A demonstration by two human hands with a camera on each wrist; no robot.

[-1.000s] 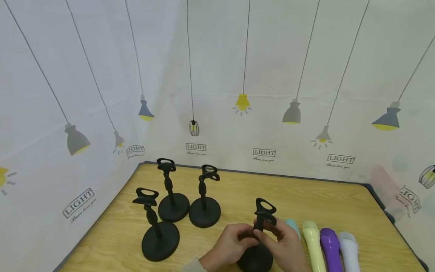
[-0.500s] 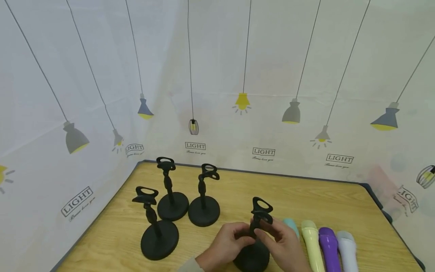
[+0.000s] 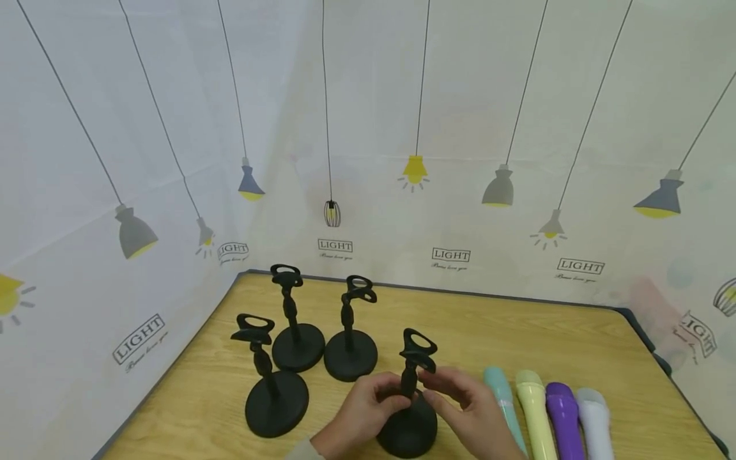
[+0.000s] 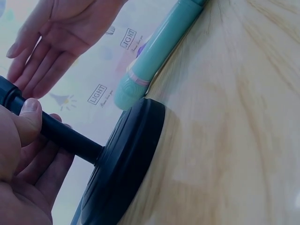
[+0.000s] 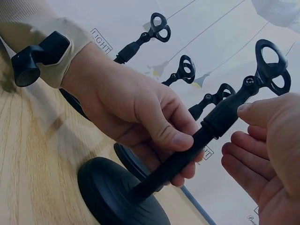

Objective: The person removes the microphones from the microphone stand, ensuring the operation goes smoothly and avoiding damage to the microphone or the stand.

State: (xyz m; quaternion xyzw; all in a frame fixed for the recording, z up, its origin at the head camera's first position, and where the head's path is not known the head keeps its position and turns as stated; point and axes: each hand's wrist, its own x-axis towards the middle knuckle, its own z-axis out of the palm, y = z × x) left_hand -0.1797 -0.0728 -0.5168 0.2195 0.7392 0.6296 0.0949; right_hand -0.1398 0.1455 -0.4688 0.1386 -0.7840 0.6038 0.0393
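My left hand [image 3: 363,409] pinches the pole of a black desktop microphone stand [image 3: 409,434] between thumb and fingers. In the right wrist view, that left hand [image 5: 145,108] holds the pole below its collar. The stand's round base is on the table and its clip points up. My right hand [image 3: 480,415] is beside the stand, fingers extended and spread from the thumb. The right wrist view has its thumb [image 5: 265,110] close to the collar; whether it touches is unclear. In the left wrist view, the right hand [image 4: 65,33] looks relaxed beyond the pole.
Three similar black stands [image 3: 277,404] stand at the left of the wooden table [image 3: 489,332]. To the right lie turquoise [image 3: 503,396], yellow [image 3: 536,409], purple [image 3: 563,415] and white [image 3: 594,415] microphones, side by side. A lamp-patterned cloth [image 3: 368,128] walls the table's back and sides.
The held stand has shifted left, with the left hand still on its pole. My right hand has loosened from the stand, and more of the turquoise microphone shows.
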